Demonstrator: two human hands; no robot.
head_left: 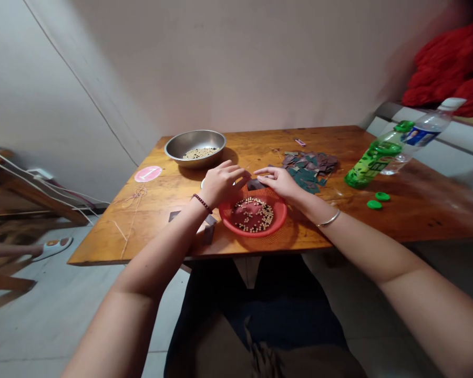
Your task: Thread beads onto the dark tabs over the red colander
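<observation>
My left hand (224, 182), with a dark bead bracelet at the wrist, is above the far left rim of a red plastic basket (223, 219). Its fingers curl toward the right in a pinch, and what they hold is too small to make out. Facing it over the far right rim is my right hand (276, 182), fingertips and thumb drawn close together around something I cannot make out. A small gap separates the two hands. Small round tan beads (265, 216) lie scattered inside the basket. A dark flat piece (255, 184) shows just below the fingertips.
A steel bowl (173, 152) with more beads stands at the back left. A pile of dark green and brown pieces (309, 170) lies right. Beyond are a green bottle (374, 160), a clear bottle (429, 128) and green caps (374, 204). Loose thread (140, 193) and a pink disc (147, 174) lie left.
</observation>
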